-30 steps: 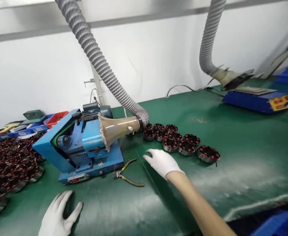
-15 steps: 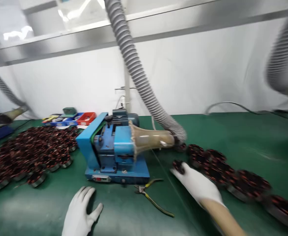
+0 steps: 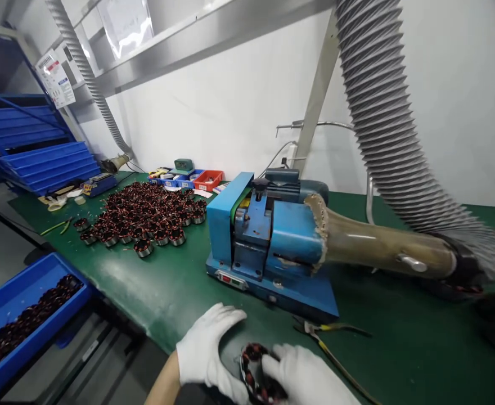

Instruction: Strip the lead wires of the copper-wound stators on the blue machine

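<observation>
A motor stator (image 3: pixel 251 355), a ring wound with dark copper coils, is low in the picture between my two white-gloved hands. My right hand (image 3: pixel 309 374) grips it from the right, with fingers reaching into its middle. Curved around its left side is my left hand (image 3: pixel 209 351), fingers and thumb spread apart; the thumb is close to the ring, and I cannot tell whether it touches. Just beyond the hands stands a blue grinding machine (image 3: pixel 298 230). Yellow-handled pliers (image 3: pixel 332 326) lie open on the green table, right of the hands.
A large heap of stators (image 3: pixel 142 208) covers the table's left part. Behind it are a red bin (image 3: pixel 208 179) and blue bins. A grey hose (image 3: pixel 382 112) joins the machine's funnel (image 3: pixel 369 242). A blue tray (image 3: pixel 32 264) of dark parts stands at the lower left.
The view has swung left and nearer the machine. My right hand has brought the stator from the right-hand row to in front of the machine, beside my left hand.
</observation>
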A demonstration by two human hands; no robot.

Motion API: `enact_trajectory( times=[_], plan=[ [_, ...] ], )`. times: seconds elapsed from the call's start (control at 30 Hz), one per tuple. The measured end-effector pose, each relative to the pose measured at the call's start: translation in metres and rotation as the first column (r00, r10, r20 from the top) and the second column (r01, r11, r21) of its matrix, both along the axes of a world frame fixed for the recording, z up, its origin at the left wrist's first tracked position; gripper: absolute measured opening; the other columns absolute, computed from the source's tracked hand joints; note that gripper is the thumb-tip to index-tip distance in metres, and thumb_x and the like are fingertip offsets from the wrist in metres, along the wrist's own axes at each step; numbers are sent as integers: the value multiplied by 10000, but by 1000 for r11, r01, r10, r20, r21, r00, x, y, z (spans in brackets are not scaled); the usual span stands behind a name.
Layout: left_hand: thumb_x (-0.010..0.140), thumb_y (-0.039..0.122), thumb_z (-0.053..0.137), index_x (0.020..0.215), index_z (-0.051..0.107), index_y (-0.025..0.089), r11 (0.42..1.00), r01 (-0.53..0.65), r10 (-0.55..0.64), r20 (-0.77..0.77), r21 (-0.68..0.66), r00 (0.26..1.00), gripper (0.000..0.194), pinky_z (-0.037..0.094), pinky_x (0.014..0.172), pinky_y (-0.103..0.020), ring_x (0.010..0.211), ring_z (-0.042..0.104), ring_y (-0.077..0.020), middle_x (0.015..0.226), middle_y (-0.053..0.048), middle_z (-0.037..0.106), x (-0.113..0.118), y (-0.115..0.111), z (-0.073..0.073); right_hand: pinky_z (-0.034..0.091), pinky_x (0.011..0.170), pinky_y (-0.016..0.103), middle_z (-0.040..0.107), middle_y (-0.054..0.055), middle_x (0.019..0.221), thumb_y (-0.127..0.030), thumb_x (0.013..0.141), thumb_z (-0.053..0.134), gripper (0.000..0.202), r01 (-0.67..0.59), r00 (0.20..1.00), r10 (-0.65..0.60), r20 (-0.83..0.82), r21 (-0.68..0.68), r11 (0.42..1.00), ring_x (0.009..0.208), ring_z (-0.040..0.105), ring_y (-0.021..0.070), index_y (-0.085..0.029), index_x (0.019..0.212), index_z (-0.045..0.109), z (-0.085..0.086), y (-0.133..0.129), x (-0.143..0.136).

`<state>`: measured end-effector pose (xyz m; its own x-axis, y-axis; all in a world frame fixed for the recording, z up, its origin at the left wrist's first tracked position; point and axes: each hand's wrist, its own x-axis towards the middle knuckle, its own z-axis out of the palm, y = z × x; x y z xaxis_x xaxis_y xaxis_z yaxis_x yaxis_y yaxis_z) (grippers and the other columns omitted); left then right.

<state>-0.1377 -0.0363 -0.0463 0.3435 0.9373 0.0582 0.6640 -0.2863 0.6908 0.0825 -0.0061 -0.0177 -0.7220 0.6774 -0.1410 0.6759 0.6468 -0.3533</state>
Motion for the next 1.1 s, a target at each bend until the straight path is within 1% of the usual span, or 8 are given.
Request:
enact_trajectory(
  times=[0.1, 0.27, 0.37, 0.53, 0.73, 0.87, 1.0, 1.1],
  plan=[
    [469, 480, 788, 1383, 406, 136, 996, 56, -56, -5, -71, 998, 1048, 204, 1145, -471, 1323, 368, -343, 1417, -144, 441, 10, -6, 4, 464, 704, 333, 694, 53, 904, -151, 692, 571, 287, -40, 999, 34, -36, -164, 986, 819, 645, 259, -288, 914, 690, 11, 7, 2],
    [436, 441, 772, 1349, 434, 192, 999, -28, 27, -15, -25, 1000, 1005, 340, 1062, -473, 1144, 510, -323, 1200, -115, 584, 23, -4, -2, 443, 878, 323, 669, 104, 1128, -352, 852, 427, 485, 121, 958, -239, -161, -527, 841, 994, 622, 247, -181, 1301, 497, 11, 8, 24],
    [366, 486, 757, 1193, 553, 246, 998, -34, 34, -8, 61, 999, 884, 341, 1029, -510, 990, 536, -293, 984, -61, 586, 29, -2, -8, 429, 777, 331, 694, 82, 920, -455, 831, 468, 350, 149, 937, -297, -181, -563, 813, 841, 610, 251, -199, 945, 678, 2, 4, 20],
    [423, 409, 741, 911, 557, 179, 961, -162, 148, 76, 225, 986, 569, 414, 926, -479, 819, 512, -232, 829, -49, 537, 48, -7, -13, 298, 502, 261, 414, -17, 560, -521, 766, 473, 372, 287, 834, -523, -175, -672, 683, 534, 372, 130, -192, 596, 437, 8, 8, 12],
    [414, 411, 801, 1037, 531, 128, 915, -348, 332, 111, 201, 937, 736, 374, 1009, -558, 1092, 513, -369, 1083, -190, 575, 63, -22, -25, 363, 438, 280, 458, 0, 514, -614, 646, 614, 419, 460, 285, -869, -405, -738, 494, 458, 403, 137, -209, 596, 520, 18, 9, 46],
    [359, 461, 825, 1335, 403, 131, 980, -196, 196, 9, -36, 981, 1113, 283, 1089, -562, 1267, 385, -398, 1302, -181, 507, 53, -15, -18, 529, 699, 327, 704, 80, 789, -545, 642, 693, 426, 360, 280, -905, -321, -838, 409, 726, 646, 233, -185, 869, 677, -10, -7, 47],
    [306, 393, 849, 1018, 617, 218, 984, -131, 156, 235, -118, 959, 769, 322, 1057, -518, 1007, 573, -306, 1033, -60, 638, 51, -8, -9, 448, 957, 318, 666, 108, 1142, -453, 681, 735, 483, 192, 229, -900, -371, -889, 415, 1086, 597, 240, -198, 1078, 636, -30, -12, 35],
    [677, 514, 689, 1103, 560, 177, 947, -31, 173, 424, -320, 889, 558, 468, 899, -471, 966, 605, -250, 1047, -87, 638, 62, -10, -21, 506, 832, 317, 678, 113, 1071, -467, 660, 758, 506, 51, 283, -853, -439, -881, 470, 954, 644, 234, -201, 1080, 658, -22, -6, 30]
  ],
)
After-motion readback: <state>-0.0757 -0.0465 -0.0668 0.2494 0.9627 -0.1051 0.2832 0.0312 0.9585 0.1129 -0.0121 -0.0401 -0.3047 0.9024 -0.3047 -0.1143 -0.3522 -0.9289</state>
